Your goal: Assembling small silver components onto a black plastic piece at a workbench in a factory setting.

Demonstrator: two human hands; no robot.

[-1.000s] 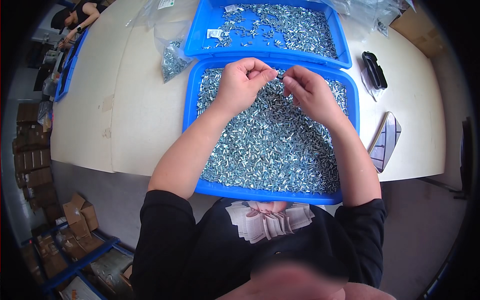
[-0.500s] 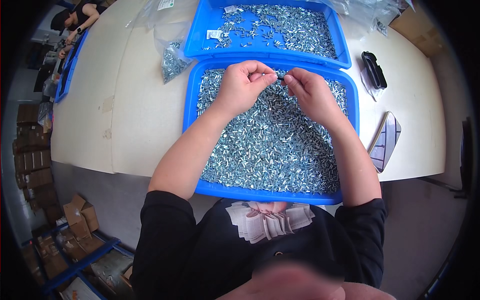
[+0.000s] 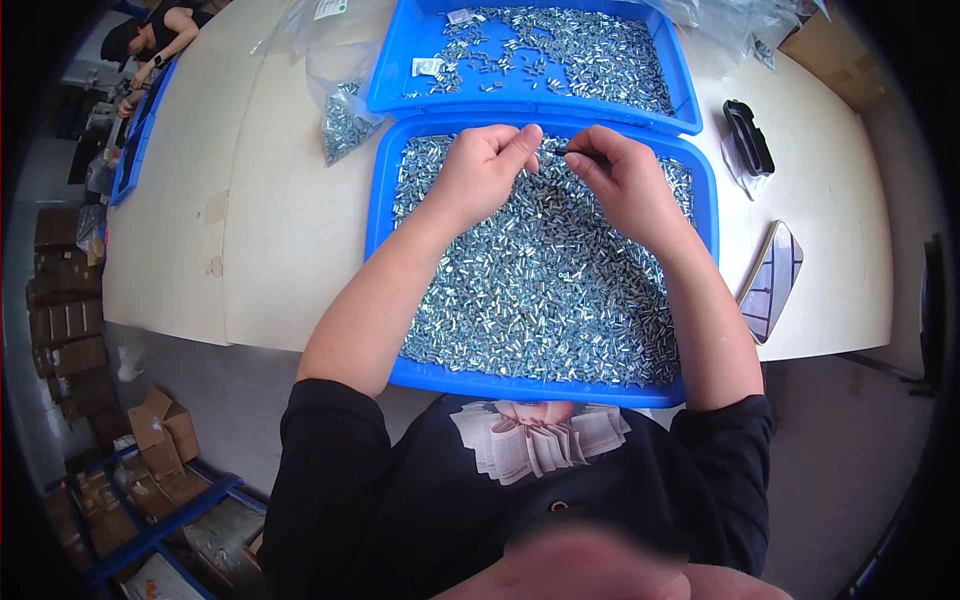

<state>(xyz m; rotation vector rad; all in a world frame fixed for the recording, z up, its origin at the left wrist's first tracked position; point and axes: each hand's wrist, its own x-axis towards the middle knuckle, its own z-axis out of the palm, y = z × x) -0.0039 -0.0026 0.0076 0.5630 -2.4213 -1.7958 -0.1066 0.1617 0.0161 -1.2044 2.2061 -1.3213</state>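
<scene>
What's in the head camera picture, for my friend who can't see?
A person's right hand pinches a thin black object near their left hand, above a blue tray of small metal pieces. Another blue tray sits beyond.

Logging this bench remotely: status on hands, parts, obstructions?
Right hand pinching slim black object. Left hand alongside, contents hidden. Small silvery metal cylinders fill blue rectangular plastic tray below. Nothing seen blocking either hand.
</scene>
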